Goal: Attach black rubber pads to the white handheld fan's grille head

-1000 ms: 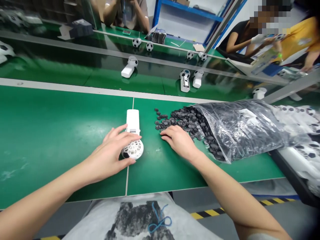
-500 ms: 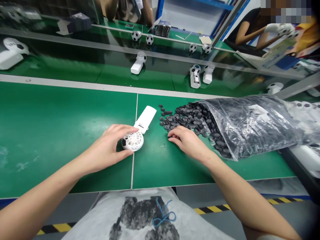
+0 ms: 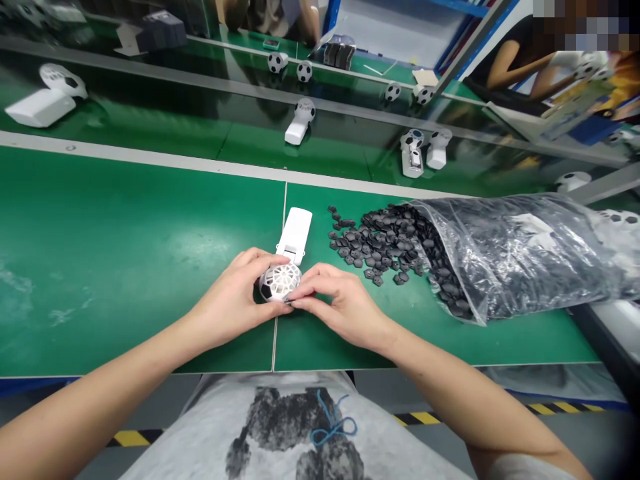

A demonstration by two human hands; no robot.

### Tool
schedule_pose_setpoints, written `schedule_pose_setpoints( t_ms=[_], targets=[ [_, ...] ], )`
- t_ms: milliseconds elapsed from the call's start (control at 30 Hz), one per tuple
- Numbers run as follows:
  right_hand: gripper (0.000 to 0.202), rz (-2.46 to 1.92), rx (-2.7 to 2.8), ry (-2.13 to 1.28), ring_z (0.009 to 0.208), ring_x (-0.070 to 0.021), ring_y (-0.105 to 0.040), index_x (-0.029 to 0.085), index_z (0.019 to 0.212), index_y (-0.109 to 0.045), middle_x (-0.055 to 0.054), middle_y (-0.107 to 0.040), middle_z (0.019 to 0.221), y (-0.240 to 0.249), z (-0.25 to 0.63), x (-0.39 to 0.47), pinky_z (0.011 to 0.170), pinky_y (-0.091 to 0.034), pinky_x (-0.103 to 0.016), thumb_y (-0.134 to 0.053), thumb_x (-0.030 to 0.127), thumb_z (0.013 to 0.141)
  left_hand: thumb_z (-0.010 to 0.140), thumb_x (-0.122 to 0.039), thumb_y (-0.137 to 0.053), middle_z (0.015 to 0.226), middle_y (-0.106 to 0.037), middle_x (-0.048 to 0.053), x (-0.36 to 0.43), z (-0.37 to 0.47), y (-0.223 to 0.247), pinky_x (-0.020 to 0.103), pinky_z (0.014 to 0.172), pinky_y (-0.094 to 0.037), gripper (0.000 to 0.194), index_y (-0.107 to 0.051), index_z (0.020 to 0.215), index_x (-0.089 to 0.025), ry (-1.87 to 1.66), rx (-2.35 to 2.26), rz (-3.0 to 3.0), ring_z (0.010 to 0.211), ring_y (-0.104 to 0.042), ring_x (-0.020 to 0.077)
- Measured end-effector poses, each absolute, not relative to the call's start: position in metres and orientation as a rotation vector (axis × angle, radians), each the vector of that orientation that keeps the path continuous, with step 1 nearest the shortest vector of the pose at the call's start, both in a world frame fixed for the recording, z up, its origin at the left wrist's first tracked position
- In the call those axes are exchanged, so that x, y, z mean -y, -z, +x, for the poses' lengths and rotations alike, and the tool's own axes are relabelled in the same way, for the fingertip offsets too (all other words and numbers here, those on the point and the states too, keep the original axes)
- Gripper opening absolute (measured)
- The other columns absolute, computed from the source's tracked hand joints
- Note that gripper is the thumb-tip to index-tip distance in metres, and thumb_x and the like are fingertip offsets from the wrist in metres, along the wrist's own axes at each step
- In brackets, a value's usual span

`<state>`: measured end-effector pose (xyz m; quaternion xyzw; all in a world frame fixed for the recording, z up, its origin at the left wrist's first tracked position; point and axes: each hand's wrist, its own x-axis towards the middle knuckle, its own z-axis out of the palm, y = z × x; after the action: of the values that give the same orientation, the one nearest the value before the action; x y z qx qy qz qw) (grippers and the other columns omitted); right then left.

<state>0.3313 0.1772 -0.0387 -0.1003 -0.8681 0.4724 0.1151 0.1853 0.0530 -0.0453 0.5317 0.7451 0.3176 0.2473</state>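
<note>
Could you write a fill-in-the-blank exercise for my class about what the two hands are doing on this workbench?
1. Both hands, left hand and right hand, meet at the fan's round ____ head.
2. The white fan lies on a ____ table.
3. The black pieces spill from a clear plastic ____.

Answers: white; green; bag

We cannot see the near side of the white handheld fan with a football-patterned round head (image 3: 281, 282): the left hand (image 3: 235, 303) covers its left flank and the right hand (image 3: 340, 308) its lower right edge. Whatever the right fingertips (image 3: 296, 303) pinch against that head is too small for us to tell. Right of the fan, the crinkled clear plastic bag of small dark pieces (image 3: 520, 253) blurs its contents.
</note>
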Motion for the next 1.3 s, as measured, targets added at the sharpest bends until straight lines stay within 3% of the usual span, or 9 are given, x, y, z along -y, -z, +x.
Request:
schedule_pose_setpoints(
  t_ms=[233, 433, 733, 1000, 1300],
  targets=[
    [0.009, -0.509, 2.408, -1.508, 0.084, -0.0123, -0.05, 0.02, 0.069, -0.059, 0.0, -0.047, 0.087, 0.053, 0.328, -0.175, 0.078, -0.043, -0.029, -0.068, 0.018, 0.069, 0.067, -0.035, -0.064, 0.11, -0.046, 0.005, -0.051, 0.185, 0.048, 0.037, 0.085, -0.042, 0.052, -0.047, 0.116, -0.025, -0.879, -1.993, 1.467, 0.104, -0.045, 0.0206],
    [0.028, -0.557, 2.388, -1.553, 0.099, -0.016, -0.047, 0.022, 0.087, -0.049, -0.003, -0.045, 0.115, 0.056, 0.327, -0.176, 0.077, -0.044, -0.031, -0.068, 0.018, 0.067, 0.068, -0.028, -0.062, 0.108, -0.047, 0.005, -0.053, 0.185, 0.047, 0.037, 0.084, -0.042, 0.05, -0.047, 0.115, -0.024, -0.869, -1.999, 1.489, 0.102, -0.045, 0.0205],
    [0.04, -0.541, 2.335, -1.716, 0.102, -0.0171, -0.049, 0.023, 0.106, -0.045, -0.003, -0.051, 0.111, 0.059, 0.327, -0.179, 0.077, -0.044, -0.031, -0.065, 0.02, 0.071, 0.069, -0.025, -0.059, 0.109, -0.048, 0.005, -0.053, 0.186, 0.047, 0.036, 0.083, -0.043, 0.047, -0.048, 0.115, -0.024, -0.888, -1.993, 1.499, 0.103, -0.045, 0.0205],
    [0.041, -0.532, 2.268, -1.802, 0.104, -0.0174, -0.048, 0.025, 0.107, -0.045, -0.004, -0.05, 0.111, 0.062, 0.327, -0.182, 0.076, -0.046, -0.031, -0.065, 0.018, 0.071, 0.068, -0.022, -0.06, 0.109, -0.049, 0.004, -0.055, 0.186, 0.047, 0.033, 0.082, -0.044, 0.047, -0.048, 0.114, -0.025, -0.906, -1.967, 1.465, 0.101, -0.047, 0.0191],
    [0.039, -0.559, 2.32, -1.727, 0.096, -0.0151, -0.05, 0.023, 0.104, -0.047, -0.004, -0.048, 0.107, 0.059, 0.324, -0.178, 0.059, -0.045, -0.022, -0.066, 0.019, 0.07, 0.072, -0.023, -0.055, 0.109, -0.05, 0.004, -0.055, 0.183, 0.047, 0.036, 0.085, -0.042, 0.042, -0.049, 0.113, -0.025, -0.903, -1.963, 1.628, 0.102, -0.046, 0.0199]
  ],
)
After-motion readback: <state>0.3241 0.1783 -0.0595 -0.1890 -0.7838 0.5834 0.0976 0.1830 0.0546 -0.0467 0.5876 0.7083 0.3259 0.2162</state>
